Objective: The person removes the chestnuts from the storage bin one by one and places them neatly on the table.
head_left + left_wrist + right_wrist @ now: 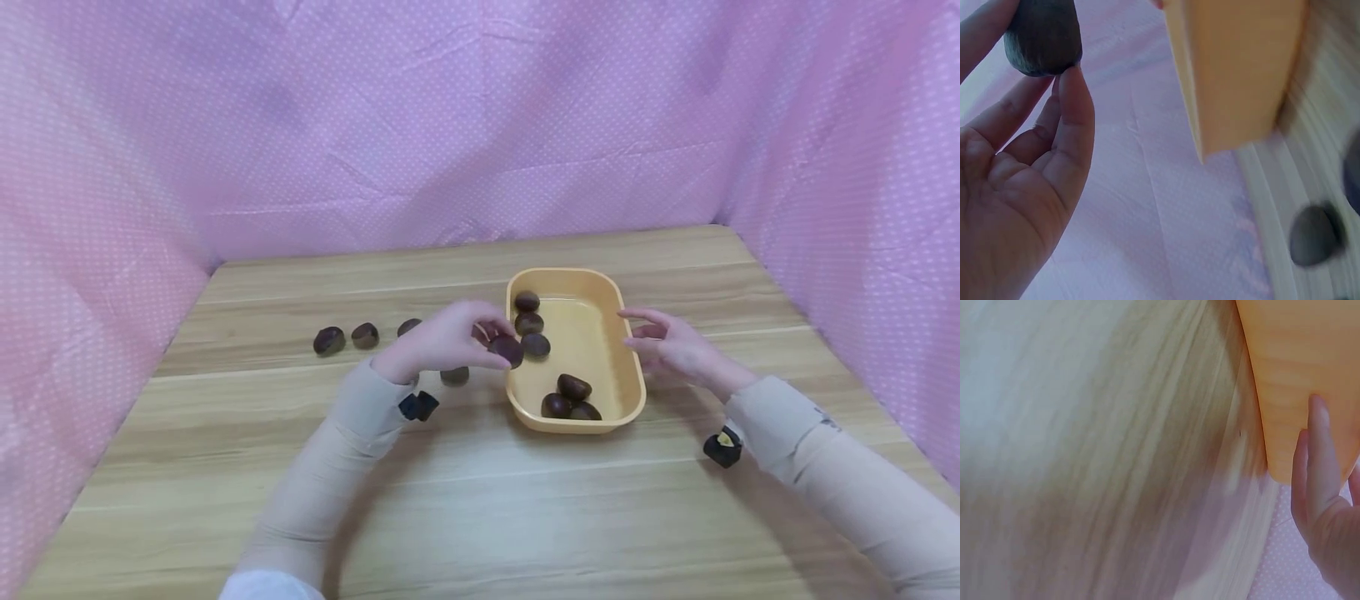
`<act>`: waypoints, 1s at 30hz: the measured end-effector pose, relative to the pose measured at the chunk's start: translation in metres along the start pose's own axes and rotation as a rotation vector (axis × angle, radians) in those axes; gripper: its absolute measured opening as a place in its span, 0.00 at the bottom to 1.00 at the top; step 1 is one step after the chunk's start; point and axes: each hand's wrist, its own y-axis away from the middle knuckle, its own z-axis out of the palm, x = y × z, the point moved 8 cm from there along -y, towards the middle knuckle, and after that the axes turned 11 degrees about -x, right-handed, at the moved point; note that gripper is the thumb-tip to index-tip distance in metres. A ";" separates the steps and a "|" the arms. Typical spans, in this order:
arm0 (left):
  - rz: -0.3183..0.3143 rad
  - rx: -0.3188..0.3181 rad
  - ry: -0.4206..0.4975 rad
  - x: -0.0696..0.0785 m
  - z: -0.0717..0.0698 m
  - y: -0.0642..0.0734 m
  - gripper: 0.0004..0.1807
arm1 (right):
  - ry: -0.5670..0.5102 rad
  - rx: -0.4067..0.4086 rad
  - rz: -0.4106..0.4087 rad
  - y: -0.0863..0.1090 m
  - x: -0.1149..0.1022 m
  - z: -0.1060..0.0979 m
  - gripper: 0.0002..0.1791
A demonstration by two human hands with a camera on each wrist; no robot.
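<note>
My left hand [450,337] pinches a dark brown chestnut [507,351] between thumb and fingertips, at the left rim of a yellow-orange plastic basin [632,392]. Seen from the left wrist, the held chestnut [1044,37] is raised beside the basin's outer wall [1241,75]. Several chestnuts lie inside the basin: a few along its left side, such as one chestnut [527,301], and a cluster with another chestnut [574,387] at the near end. Fairly straight fingers of my right hand [678,346] rest against the basin's right side, and the right wrist view shows these fingers [1319,450] along its wall.
Left of the basin, loose chestnuts lie on the wooden table [247,442], including a far-left chestnut [329,341], its neighbour chestnut [365,336] and a chestnut [454,376] under my left wrist. Pink dotted cloth [420,125] hangs behind and at both sides.
</note>
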 end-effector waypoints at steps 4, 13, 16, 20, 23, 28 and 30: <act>-0.049 0.043 -0.030 -0.016 -0.006 0.020 0.19 | -0.021 -0.015 0.003 0.000 0.000 0.000 0.36; -0.167 0.171 -0.042 -0.064 -0.023 0.079 0.20 | 0.004 -0.014 0.003 0.000 -0.001 0.002 0.36; -0.206 0.205 -0.030 -0.081 -0.026 0.095 0.20 | -0.001 -0.012 0.006 0.000 -0.002 0.001 0.36; -0.245 0.230 -0.045 -0.099 -0.029 0.113 0.19 | -0.013 -0.008 0.011 -0.001 -0.001 0.001 0.35; -0.272 0.238 -0.030 -0.111 -0.030 0.125 0.18 | -0.010 -0.005 0.014 -0.001 -0.001 0.001 0.35; -0.331 0.222 -0.004 -0.131 -0.030 0.140 0.20 | -0.010 -0.006 0.013 -0.002 0.000 0.001 0.35; -0.333 0.209 0.008 -0.137 -0.030 0.142 0.20 | -0.023 -0.008 0.010 -0.002 -0.001 0.000 0.35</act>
